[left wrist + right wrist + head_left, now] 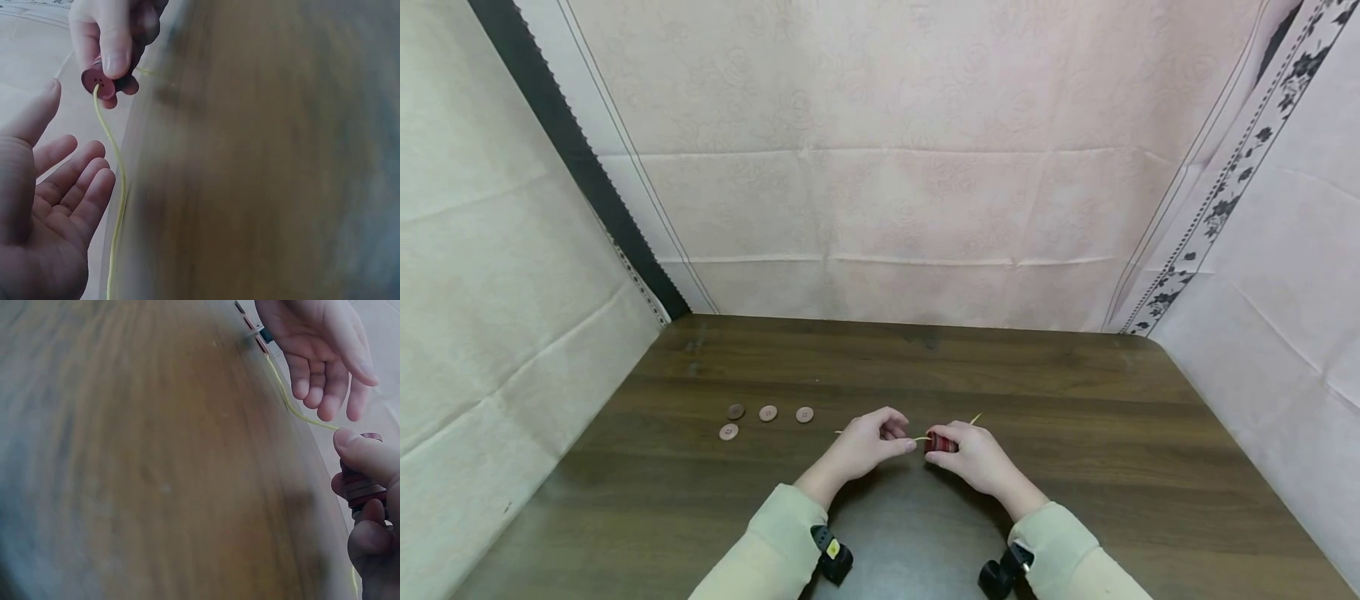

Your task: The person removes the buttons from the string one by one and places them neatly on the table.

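My right hand grips a stack of dark red and brown buttons between its thumb and fingers. A yellow cord comes out through a hole of the end button and hangs down in a loose curve. Its other end sticks out beyond the right hand. My left hand is beside the stack, to its left, with thumb and fingers spread apart and nothing pinched between them in the left wrist view. The cord runs past its fingertips.
Several loose buttons lie on the wooden table to the left: a dark brown button and pinkish ones, among them a pink button. Pale cloth hangs behind the table and at both sides.
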A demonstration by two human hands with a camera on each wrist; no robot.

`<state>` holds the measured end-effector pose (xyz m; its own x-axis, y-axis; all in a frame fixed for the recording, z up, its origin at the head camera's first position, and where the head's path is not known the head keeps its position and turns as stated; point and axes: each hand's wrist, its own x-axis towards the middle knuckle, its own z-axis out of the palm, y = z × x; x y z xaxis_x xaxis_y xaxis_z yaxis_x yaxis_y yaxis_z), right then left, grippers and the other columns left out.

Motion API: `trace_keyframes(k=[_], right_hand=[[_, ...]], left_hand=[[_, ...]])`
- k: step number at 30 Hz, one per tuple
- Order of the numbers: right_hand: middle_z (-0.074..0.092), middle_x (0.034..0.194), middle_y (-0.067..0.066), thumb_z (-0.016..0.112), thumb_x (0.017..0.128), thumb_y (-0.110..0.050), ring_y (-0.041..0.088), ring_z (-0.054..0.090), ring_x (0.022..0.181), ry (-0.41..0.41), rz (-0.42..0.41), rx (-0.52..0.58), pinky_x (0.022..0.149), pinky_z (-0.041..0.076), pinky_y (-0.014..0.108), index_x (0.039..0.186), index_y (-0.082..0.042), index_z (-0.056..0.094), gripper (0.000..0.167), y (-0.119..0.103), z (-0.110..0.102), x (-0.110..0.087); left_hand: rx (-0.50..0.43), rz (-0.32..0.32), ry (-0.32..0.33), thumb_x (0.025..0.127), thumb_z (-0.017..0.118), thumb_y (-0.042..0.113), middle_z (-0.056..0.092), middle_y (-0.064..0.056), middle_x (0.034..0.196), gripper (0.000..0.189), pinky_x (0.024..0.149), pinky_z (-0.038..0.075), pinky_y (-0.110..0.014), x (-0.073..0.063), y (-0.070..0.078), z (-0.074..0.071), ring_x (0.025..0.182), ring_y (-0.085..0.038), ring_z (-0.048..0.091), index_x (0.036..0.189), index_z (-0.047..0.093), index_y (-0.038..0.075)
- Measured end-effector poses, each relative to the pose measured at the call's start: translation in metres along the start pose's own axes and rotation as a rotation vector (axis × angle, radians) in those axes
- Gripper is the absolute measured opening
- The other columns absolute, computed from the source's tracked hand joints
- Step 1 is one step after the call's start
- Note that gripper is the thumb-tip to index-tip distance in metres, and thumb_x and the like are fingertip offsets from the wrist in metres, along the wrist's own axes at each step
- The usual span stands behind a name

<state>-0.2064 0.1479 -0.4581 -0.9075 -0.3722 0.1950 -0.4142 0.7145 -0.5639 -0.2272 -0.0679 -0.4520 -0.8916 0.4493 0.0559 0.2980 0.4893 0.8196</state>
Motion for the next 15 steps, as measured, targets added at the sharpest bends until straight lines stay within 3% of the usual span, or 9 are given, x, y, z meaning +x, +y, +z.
trace_keyframes(k=[15], right_hand=[[0.063,0.096,-0.005,0.069,0.085,-0.027,0.01,0.058,0.083,-0.013,-0.08,0.015,0.069,0.047,0.027,0.109,-0.014,0.068,0.027,0.001,0.003,0.0]], left_hand=[[-0.021,0.022,-0.054,0.087,0.066,0.034,0.061,0.007,0.09,0.031,0.071,0.047,-0.029,0.005,0.007,0.012,0.083,-0.011,0.057,0.11,0.063,0.013]])
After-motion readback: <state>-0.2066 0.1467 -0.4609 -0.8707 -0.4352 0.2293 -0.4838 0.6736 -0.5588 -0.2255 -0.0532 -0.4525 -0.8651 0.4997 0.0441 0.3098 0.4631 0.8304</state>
